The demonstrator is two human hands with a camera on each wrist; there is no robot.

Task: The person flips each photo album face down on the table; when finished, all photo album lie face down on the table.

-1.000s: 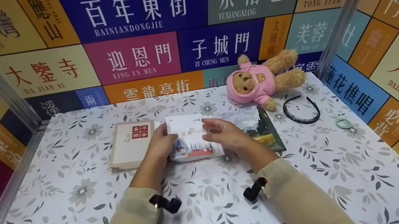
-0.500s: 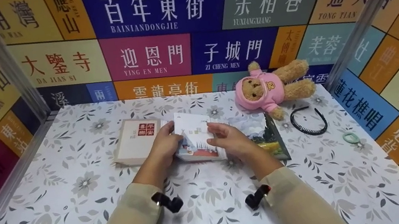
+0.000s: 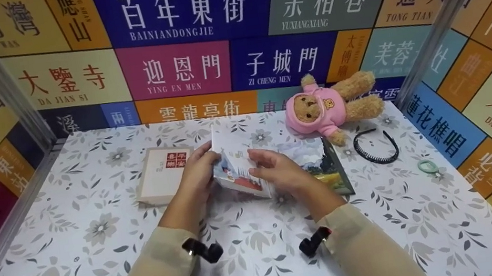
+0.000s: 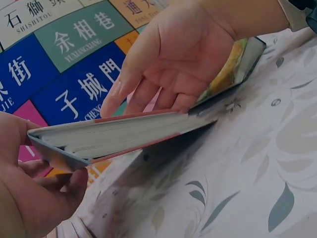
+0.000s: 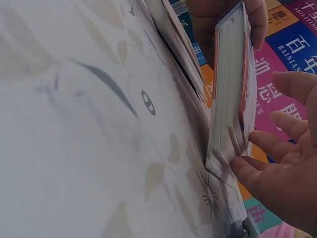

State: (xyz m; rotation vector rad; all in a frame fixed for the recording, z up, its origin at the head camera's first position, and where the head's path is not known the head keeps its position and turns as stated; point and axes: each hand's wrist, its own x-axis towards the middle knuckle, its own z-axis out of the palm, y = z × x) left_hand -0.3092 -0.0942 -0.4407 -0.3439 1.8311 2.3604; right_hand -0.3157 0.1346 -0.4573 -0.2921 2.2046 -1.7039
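Observation:
A hardcover book (image 3: 236, 163) with a white, blue and red cover is held tilted, its left side raised and its right side low over the table. My left hand (image 3: 197, 170) grips it along the spine, thumb on top and fingers underneath, as the left wrist view shows. The page block (image 4: 124, 136) faces that camera, and the covers are closed on it. Beside the book's right edge is my right hand (image 3: 279, 166), its fingers spread and loosely bent. In the right wrist view, its thumb and fingertips lie close to the edge; whether they touch is unclear.
A cream book (image 3: 159, 174) with a red square mark lies at left. At right are a book with a landscape painting (image 3: 329, 167), a teddy bear (image 3: 316, 109) in a pink hoodie, a black headband (image 3: 369, 157) and a green ring (image 3: 427, 167). Lettered panels stand behind.
The held book has gone from nearly flat to tilted, its left side lifted by my left hand. My right hand stays beside its right edge. The head view has shifted slightly.

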